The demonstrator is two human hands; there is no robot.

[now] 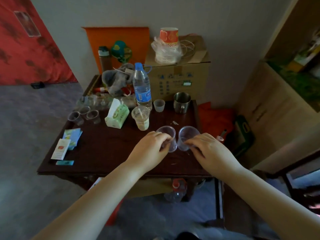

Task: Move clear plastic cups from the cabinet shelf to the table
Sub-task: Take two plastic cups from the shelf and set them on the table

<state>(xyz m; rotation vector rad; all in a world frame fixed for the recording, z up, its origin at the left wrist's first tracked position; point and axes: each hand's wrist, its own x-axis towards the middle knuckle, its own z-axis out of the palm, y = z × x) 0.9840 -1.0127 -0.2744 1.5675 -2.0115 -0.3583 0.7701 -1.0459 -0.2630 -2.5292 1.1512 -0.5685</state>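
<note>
Two clear plastic cups stand side by side on the dark wooden table (pixel 107 146), near its front right. My left hand (pixel 152 149) grips the left cup (pixel 168 135) from the side. My right hand (pixel 206 149) grips the right cup (pixel 187 135) the same way. Both cups are upright and almost touching each other. Three more clear cups (pixel 84 114) stand at the table's left rear. The cabinet (pixel 270 108) is at the right; its shelf is mostly out of view.
A water bottle (pixel 142 85), a drink cup with a straw (pixel 141 117), a tissue box (pixel 117 113), a small frosted cup (pixel 159 105) and a steel mug (pixel 181 103) crowd the back. A cardboard box (pixel 180 80) stands behind. Cards and packets (pixel 66 144) lie at the left edge.
</note>
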